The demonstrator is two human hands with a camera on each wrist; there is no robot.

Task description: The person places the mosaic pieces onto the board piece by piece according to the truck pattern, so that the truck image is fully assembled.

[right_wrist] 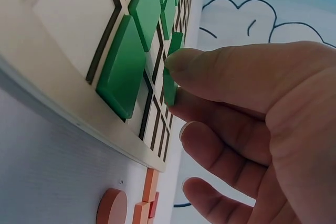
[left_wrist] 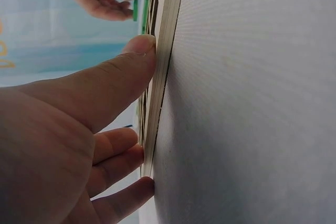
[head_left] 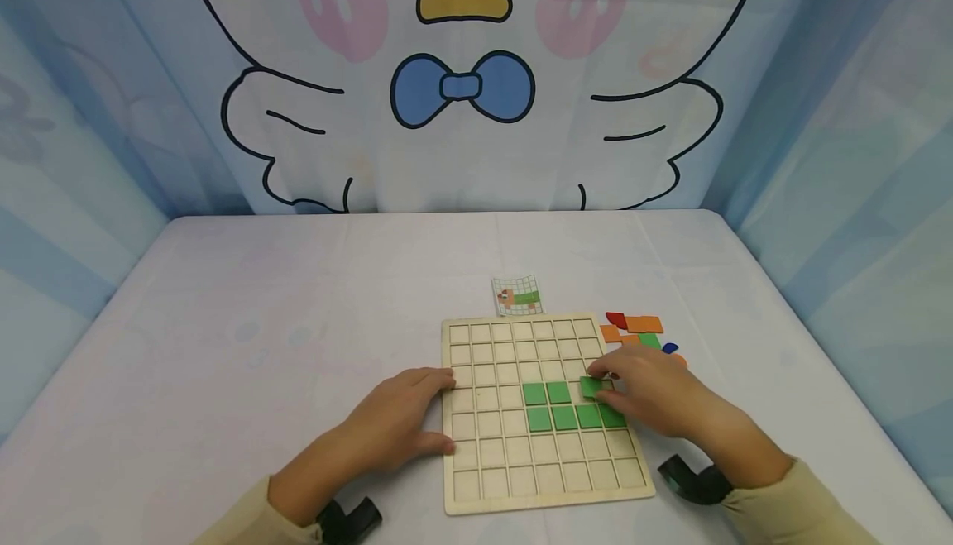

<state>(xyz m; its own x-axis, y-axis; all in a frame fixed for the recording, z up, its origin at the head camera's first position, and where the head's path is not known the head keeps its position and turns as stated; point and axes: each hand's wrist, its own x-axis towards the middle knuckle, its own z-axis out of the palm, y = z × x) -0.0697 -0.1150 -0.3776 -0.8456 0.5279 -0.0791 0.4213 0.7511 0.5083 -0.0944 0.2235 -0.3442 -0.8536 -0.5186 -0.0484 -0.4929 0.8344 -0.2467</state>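
A wooden grid board (head_left: 491,504) lies on the table with several green square tiles (head_left: 564,418) set in two of its rows. My right hand (head_left: 655,388) pinches another green square tile (right_wrist: 172,69) between thumb and index finger, tilted just over the board's right side; the other fingers hang loosely curled. On the board's left edge rests my left hand (head_left: 395,417), its thumb (left_wrist: 139,51) and fingertips spread along the wooden side, gripping nothing.
Behind the board sits a small picture card (head_left: 518,295) with a gridded pattern. Orange pieces (head_left: 644,324), a red piece (head_left: 615,320), a blue piece (head_left: 670,348) and a green one (head_left: 650,340) lie beyond the right hand. A printed curtain (head_left: 462,164) closes off the far side.
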